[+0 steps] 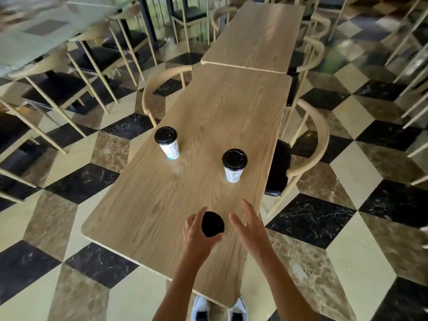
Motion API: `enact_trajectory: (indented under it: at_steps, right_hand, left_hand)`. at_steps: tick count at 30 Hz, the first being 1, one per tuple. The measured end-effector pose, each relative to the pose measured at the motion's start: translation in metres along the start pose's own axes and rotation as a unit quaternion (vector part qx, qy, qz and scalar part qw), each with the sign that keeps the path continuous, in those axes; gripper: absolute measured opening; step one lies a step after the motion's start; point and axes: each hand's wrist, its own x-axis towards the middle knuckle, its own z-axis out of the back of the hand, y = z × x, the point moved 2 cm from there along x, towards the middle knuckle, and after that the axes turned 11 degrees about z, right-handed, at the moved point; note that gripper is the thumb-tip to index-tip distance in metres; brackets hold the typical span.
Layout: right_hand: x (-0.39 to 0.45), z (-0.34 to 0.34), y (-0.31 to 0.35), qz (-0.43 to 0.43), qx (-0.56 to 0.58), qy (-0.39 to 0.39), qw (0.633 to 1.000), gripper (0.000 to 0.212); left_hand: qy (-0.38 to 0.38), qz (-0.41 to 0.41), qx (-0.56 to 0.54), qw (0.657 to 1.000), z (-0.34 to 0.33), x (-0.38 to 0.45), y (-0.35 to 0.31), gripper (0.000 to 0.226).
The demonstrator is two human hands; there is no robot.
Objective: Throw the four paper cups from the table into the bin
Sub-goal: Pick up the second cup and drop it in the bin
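A long wooden surface (162,205) is seen from above, with a checked floor (324,228) all around it. Two paper cups are left standing on the surface, each white with a black lid. The far cup (167,142) is set near the left edge, and the near cup (234,165) is set closer to the right edge; they are well apart. A third cup (212,224) is held in the left hand (199,235) above the near end of the surface. Only its black lid is seen, since the cup is looked at from the top. The fingers (196,216) of the left hand are wrapped around it. The right hand (249,224) is held just beside that cup, with its fingers spread wide and nothing in them. It cannot be told if the right hand is touching the cup. Light wooden chairs (308,144) are placed along the sides of the surface. A second wooden table (254,35) is set end to end with the first one. The tips of two white shoes (201,308) are seen at the bottom. The bin is not seen.
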Motion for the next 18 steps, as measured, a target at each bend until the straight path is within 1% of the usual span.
enact_trajectory:
  at_steps: [3, 7, 9, 13, 16, 18]
  right_hand:
    - [0.004, -0.001, -0.002, -0.01, 0.005, 0.0, 1.0, 0.072]
    - [0.003, -0.001, 0.0, -0.011, 0.024, 0.0, 1.0, 0.071]
    - [0.002, 0.001, 0.001, -0.009, 0.029, -0.001, 1.0, 0.071]
    - [0.0, 0.01, 0.008, 0.002, 0.031, -0.008, 0.999, 0.069]
    - [-0.002, 0.019, 0.015, 0.027, 0.032, -0.009, 0.999, 0.069]
    - [-0.005, 0.025, 0.02, 0.033, 0.036, -0.016, 0.999, 0.068]
  left_hand:
    - [-0.008, 0.004, 0.007, 1.0, 0.0, 0.004, 0.0, 0.082]
    - [-0.009, 0.006, -0.02, 1.0, 0.003, 0.004, 0.001, 0.079]
    - [0.0, 0.012, -0.055, 0.998, 0.006, 0.002, -0.003, 0.076]
    - [0.011, -0.01, -0.135, 0.991, 0.019, -0.004, -0.023, 0.07]
    - [0.019, -0.019, -0.203, 0.979, 0.032, -0.01, -0.043, 0.062]
    - [0.036, -0.023, -0.256, 0.966, 0.037, -0.014, -0.053, 0.063]
